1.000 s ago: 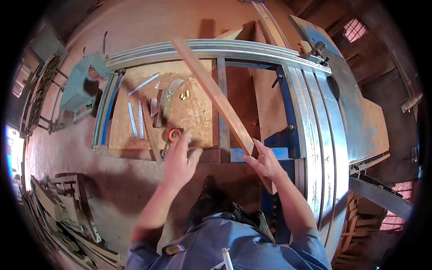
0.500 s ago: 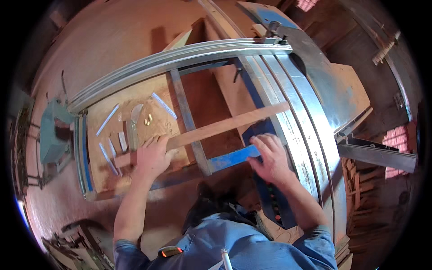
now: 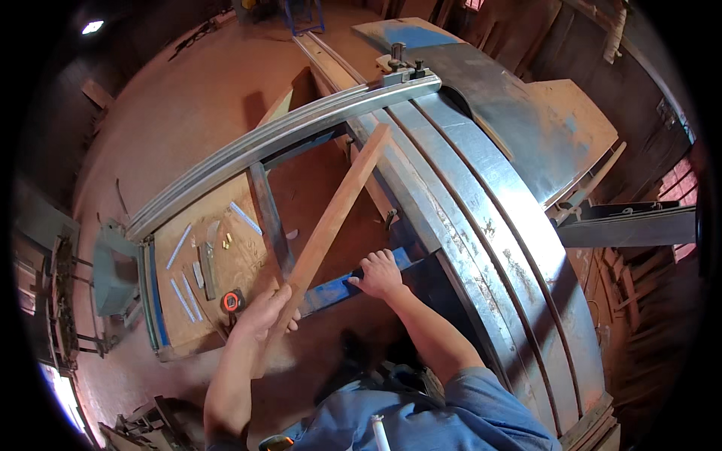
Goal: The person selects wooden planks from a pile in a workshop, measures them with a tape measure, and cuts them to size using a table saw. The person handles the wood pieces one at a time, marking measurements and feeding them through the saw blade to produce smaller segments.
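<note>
L hand wrapped round lower part of long wood strip, which slants away to upper R, far end by L edge of slotted metal bed. R hand holds nothing, fingers part-curled, thumb apart, at blue crossbar; can't tell if touching. Beyond L hand: blk/orange tape measure on desk, then white marked strips, sm. brass-col. pcs. Farther: metal rail, dark fitting at R end; reddish floor past it.
</note>
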Tool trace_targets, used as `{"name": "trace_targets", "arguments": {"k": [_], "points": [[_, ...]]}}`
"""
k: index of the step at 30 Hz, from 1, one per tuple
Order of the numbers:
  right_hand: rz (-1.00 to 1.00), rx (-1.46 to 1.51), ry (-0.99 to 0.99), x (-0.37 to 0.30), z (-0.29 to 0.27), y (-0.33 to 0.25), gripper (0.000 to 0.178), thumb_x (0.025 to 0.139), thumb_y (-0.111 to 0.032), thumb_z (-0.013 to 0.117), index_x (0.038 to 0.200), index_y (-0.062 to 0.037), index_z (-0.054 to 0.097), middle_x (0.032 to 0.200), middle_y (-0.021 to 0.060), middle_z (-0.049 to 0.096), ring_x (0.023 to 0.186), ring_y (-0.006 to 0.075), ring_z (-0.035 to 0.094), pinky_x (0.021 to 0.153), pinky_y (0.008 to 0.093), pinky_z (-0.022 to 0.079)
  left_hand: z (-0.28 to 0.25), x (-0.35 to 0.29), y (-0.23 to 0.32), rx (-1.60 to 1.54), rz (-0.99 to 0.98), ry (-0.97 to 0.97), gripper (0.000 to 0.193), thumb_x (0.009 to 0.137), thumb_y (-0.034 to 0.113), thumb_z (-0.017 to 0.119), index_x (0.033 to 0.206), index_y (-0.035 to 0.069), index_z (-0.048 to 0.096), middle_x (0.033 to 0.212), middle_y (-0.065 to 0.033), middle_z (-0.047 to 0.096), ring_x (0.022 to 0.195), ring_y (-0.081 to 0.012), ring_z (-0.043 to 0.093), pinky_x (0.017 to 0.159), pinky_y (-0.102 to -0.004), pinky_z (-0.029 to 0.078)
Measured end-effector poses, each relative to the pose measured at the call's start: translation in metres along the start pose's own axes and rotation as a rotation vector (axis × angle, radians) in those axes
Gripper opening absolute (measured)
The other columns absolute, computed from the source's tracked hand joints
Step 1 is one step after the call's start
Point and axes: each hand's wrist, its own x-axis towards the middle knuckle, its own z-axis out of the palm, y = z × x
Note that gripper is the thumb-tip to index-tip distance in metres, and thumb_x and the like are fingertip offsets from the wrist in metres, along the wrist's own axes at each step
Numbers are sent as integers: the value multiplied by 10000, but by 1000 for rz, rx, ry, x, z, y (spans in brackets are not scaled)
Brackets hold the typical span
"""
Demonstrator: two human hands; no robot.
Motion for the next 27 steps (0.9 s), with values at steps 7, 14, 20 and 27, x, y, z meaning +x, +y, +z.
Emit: {"name": "trace_targets", "arguments": {"k": [7,14,20,27], "points": [[-13,-1,-101,-3,-14,12,643,882,-637,577,1107,-47,701,1111,105,646,1142,276,534,1035,427,339,47,19,44,41,-44,18,500,1047,484,451,1069,6,596,820,-98,640,646,-188,641,588,-331,522],[-156,108,-121,-3,-25,25,618,837,-631,632,1082,-66,677,1042,98,614,1082,272,539,977,406,381,63,88,119,474,312,136,358,932,262,591,1149,-20,628,916,-153,683,762,-243,680,682,-374,519],[-256,181,-256,9,-39,37,727,786,-622,689,1243,-61,616,1115,107,603,1119,282,535,975,408,391,92,161,196,983,606,423,353,886,284,643,1157,60,625,1093,-198,679,1071,-392,630,893,-495,483],[-277,171,-433,29,-49,65,727,792,-512,736,1344,-79,550,1171,120,612,1144,303,550,999,414,400,95,287,263,1132,713,418,343,885,315,658,1126,75,610,1137,-148,661,1098,-344,619,902,-478,498]]}}
